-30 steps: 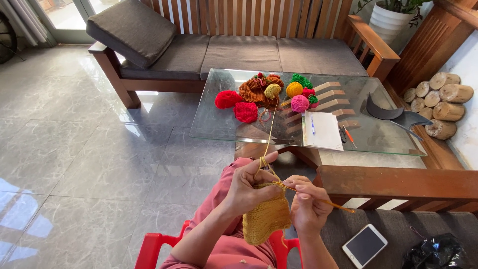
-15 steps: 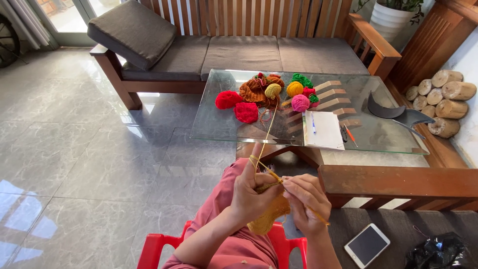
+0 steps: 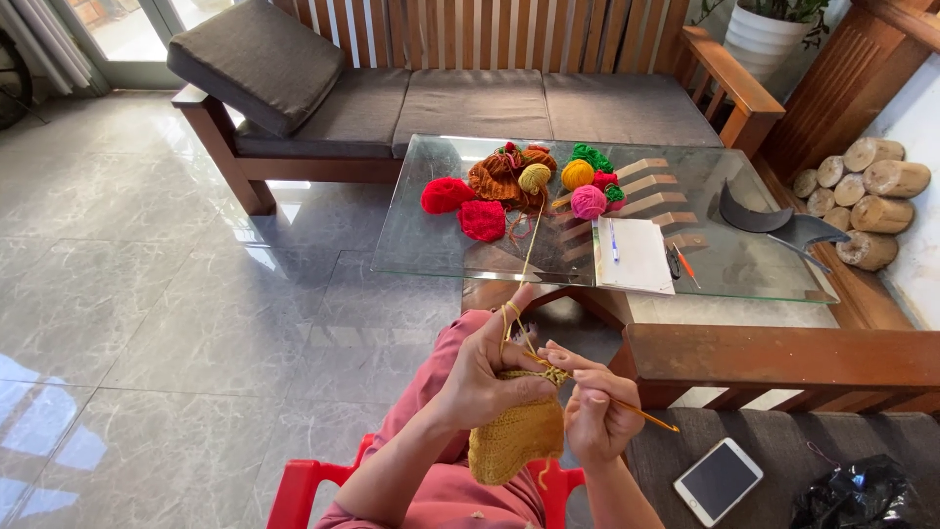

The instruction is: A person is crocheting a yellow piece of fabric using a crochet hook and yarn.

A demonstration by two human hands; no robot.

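Tiled living-room floor, glass counter (image 3: 441, 250) at 12 o'clock. Left hand (image 3: 482, 377) closed in a grip on the mustard crochet piece (image 3: 516, 439), yarn looped over its forefinger; right hand (image 3: 594, 416) closed on the hook (image 3: 641, 414). Piece looks well grown but unfinished; its yarn (image 3: 534, 230) runs up to balls (image 3: 535, 177) on the counter.

Red chair (image 3: 304, 490) cut off at btm edge; hook tip hidden.

A single head-worn camera looks steeply down and forward from above the seated person. Near the bottom centre of the frame, close to the lens, are the left hand (image 3: 480, 377) and right hand (image 3: 595, 416). The glass table (image 3: 441, 250) fills the middle, and the wooden sofa (image 3: 470, 98) spans the top, farther off.
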